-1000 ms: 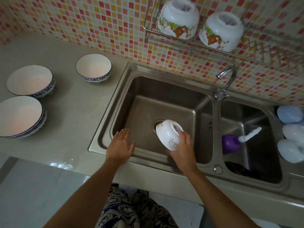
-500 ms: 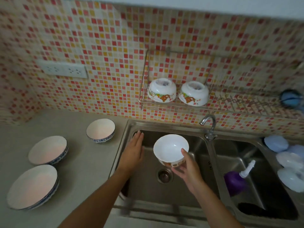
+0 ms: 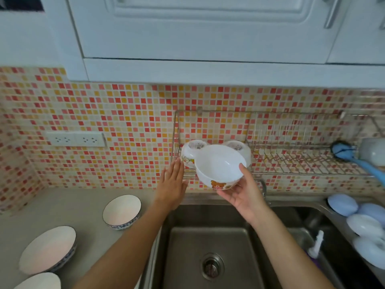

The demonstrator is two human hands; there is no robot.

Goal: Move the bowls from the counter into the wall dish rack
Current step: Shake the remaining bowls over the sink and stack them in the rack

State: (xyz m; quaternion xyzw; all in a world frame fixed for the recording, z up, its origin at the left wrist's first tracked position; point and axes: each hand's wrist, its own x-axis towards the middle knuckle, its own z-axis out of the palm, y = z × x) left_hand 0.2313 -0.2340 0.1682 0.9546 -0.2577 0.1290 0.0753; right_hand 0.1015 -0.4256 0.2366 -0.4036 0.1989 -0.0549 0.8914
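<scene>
White cupboards point(image 3: 208, 28) fill the top of the frame above a wall of red and orange tiles point(image 3: 125, 126). A steel sink point(image 3: 212, 247) takes the lower centre, with the grey table point(image 3: 73, 205) at lower left carrying three blue-rimmed bowls point(image 3: 121, 211), one partly cut off by the bottom edge. A wire dish rack point(image 3: 291, 155) hangs on the tiles at centre right, two bear-print bowls upside down at its left end point(image 3: 190, 151). In front of them, at mid-frame, the right hand point(image 3: 243, 192) holds a white bear-print bowl point(image 3: 218, 165) tilted with its mouth toward the camera: the thumb hooks over the rim on the bowl's right side while the fingers point(image 3: 227, 191) cup it from beneath. The left hand point(image 3: 173, 184) is flat and open just left of the bowl, holding nothing, its fingertips near the rack's lower left corner. Pale blue and white lids or dishes point(image 3: 358, 217) sit at lower right.
</scene>
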